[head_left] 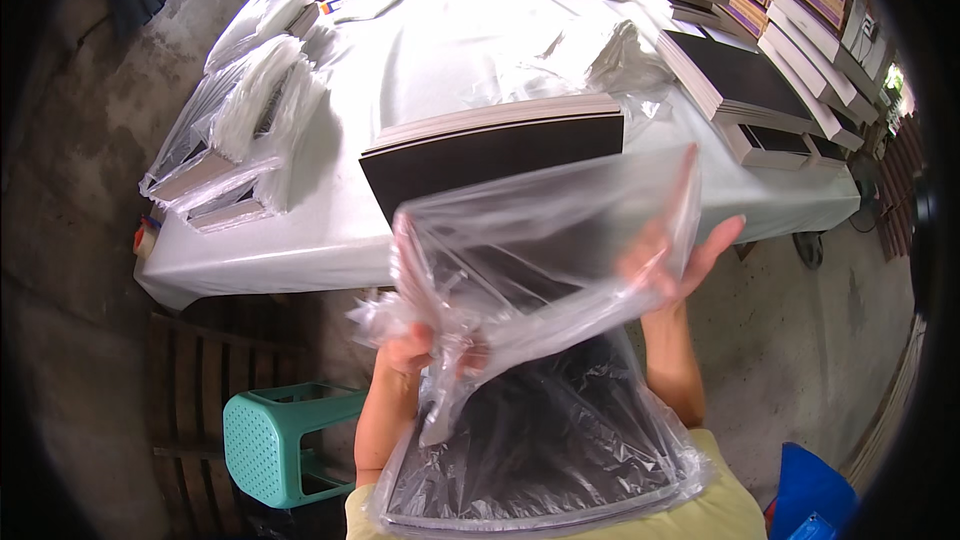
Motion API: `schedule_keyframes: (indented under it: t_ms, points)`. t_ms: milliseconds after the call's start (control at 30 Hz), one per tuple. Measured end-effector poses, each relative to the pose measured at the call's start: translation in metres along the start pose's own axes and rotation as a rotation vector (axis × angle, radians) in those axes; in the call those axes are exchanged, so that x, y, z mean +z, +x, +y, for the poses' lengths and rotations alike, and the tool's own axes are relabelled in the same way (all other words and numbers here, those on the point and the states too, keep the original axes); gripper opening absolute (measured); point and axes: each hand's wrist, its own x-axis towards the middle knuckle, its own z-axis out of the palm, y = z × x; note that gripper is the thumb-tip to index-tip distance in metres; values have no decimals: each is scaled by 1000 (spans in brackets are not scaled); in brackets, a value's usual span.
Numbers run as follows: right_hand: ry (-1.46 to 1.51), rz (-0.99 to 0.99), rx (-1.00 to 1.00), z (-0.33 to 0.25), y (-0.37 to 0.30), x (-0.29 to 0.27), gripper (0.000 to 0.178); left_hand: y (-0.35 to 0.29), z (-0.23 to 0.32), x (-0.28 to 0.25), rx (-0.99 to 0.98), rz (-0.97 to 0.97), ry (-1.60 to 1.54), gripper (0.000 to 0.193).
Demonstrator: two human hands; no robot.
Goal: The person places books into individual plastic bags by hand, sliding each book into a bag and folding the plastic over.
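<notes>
Head view, and the left fingers (410,345) clutch clear plastic (550,335), the right fingers (713,243) splay wide, black-faced boards (470,158) on the desk (240,265) ahead!

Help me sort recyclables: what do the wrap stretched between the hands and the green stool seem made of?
Wrap: probably glossy plastic film; it is see-through, creased, with bright highlights. Green stool: likely moulded plastic, satin finish, with rounded edges and one even colour.
</notes>
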Motion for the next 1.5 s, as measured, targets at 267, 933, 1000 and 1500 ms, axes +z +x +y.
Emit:
schedule_keyframes:
  t_ms: [267,933,1000,1500]
  points:
    - [-728,-20,731,-36,-4,0,77,3,54,-58,26,-43,290,80]
    - [-2144,384,-390,-7,38,13,57,40,42,-19,918,434,1548,53]
    - [-2169,347,-448,-11,29,20,47,28,40,-21,875,400,1432,49]
    - [-1661,167,5,-43,1,66,20,-4,64,-74,526,-588,830,21]
